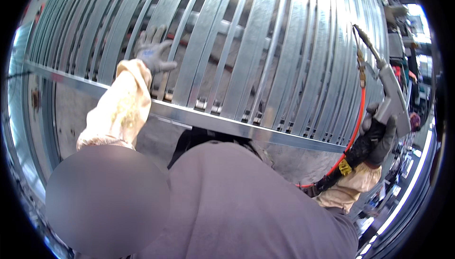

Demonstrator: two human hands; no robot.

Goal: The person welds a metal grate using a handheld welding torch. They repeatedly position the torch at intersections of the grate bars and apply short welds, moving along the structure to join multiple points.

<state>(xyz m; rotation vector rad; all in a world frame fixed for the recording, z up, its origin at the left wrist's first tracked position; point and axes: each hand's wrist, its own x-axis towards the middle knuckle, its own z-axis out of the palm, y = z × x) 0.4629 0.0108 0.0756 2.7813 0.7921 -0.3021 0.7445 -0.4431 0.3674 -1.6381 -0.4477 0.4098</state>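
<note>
Filling most of my view is a big frame of galvanized steel slats (265,46), long pale strips running side by side with dark gaps between them, fanning away toward the far side. A steel cross rail (213,119) runs under their near ends, from the left down toward the right. Below it lies a grey metal sheet (303,157), dull and scuffed.

Near me, my own grey-shirted torso (246,207) covers the lower middle of the scene.

On the right I see a pneumatic tool (391,100), a grey metal body with a thin nozzle pointing up and away. An orange air hose (358,121) curves down from it toward my right forearm. My right hand (379,138), in a dark glove, has its fingers clamped on the tool's handle, held off the right end of the slats.

On the left, my left hand (152,53), in a grey glove with a cream sleeve, lies flat on the slats, its fingers apart and spread, gripping nothing.
</note>
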